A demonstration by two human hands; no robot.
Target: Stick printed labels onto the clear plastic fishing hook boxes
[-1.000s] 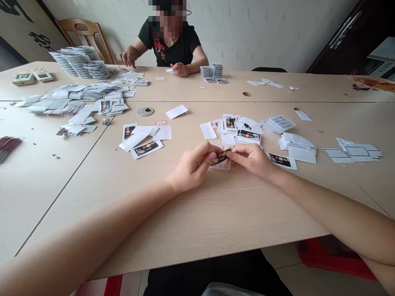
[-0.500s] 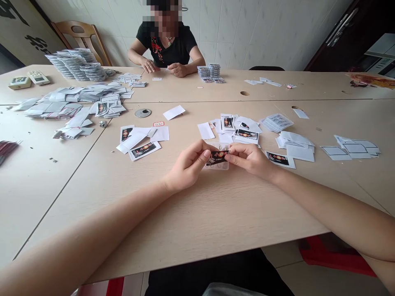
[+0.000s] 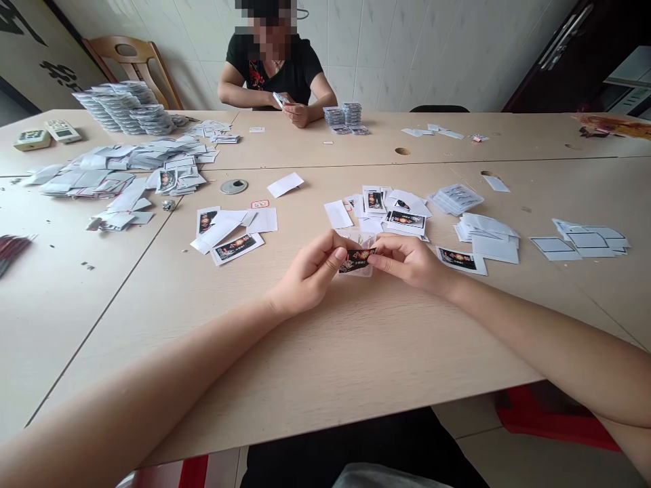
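My left hand [image 3: 310,271] and my right hand [image 3: 411,261] meet just above the wooden table [image 3: 315,352], both pinching a small dark printed card [image 3: 357,257] that sits in a clear plastic sleeve. The left thumb and forefinger grip its left end, the right fingers its right end. Just beyond my hands lies a scatter of white and printed cards [image 3: 391,210]. More printed cards [image 3: 231,234] lie to the left of my left hand.
A person in a black top [image 3: 277,68] sits at the far side holding a card, with small stacks [image 3: 346,116] beside them. Big heaps of cards [image 3: 122,163] and tall stacks [image 3: 122,105] fill the far left. Card piles [image 3: 488,234] lie right. A metal disc [image 3: 234,186] lies mid-table.
My hands have stayed together on the sleeved card, shifting it slightly. The person opposite drew their hand back from the table and now holds a card up at their chest.
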